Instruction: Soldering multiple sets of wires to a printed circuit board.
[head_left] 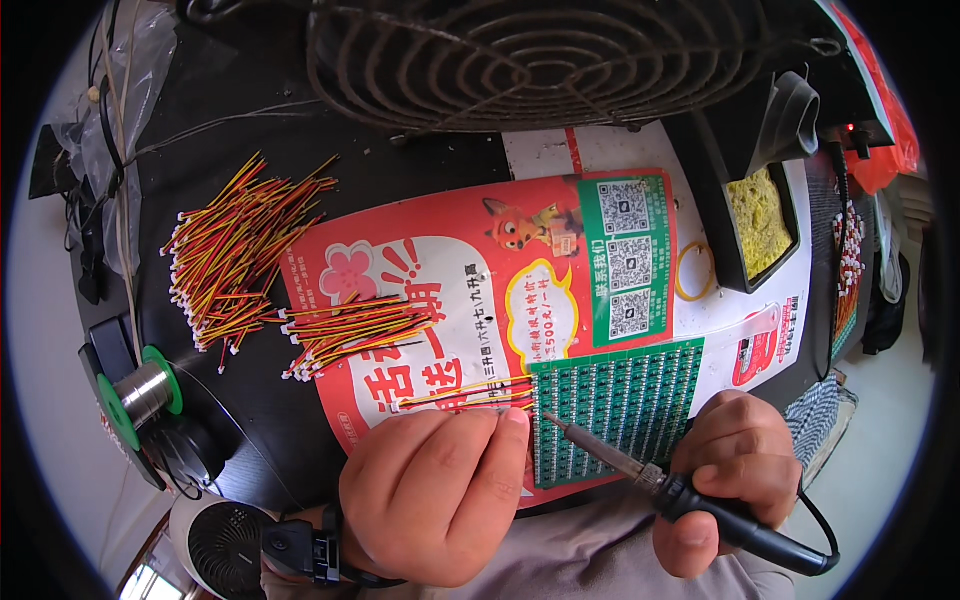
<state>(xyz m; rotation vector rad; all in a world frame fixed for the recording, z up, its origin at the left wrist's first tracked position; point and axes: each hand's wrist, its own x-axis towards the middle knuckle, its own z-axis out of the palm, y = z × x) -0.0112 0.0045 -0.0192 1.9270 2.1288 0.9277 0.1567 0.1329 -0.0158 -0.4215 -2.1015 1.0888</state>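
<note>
A green panel of small circuit boards [620,410] lies on a red and white printed sheet. Several red, yellow and black wires [485,390] reach its upper left edge. Thumb and fingers of my left hand [430,500] are pinched together on a wire beside that edge; most of the wire is hidden under the fingers. My right hand [740,460] grips a soldering iron [690,500] by its black handle. The iron slants up and left, its tip near the panel's left edge, close to my left fingertips. Whether the tip touches cannot be made out.
Two bundles of connector wires, a large pile [235,260] and a smaller one [360,335], lie left. A solder spool [145,393] stands near left. A fan grille [520,70] spans the far side. Right are a yellow sponge [762,225] in a black iron stand and a rubber band [680,275].
</note>
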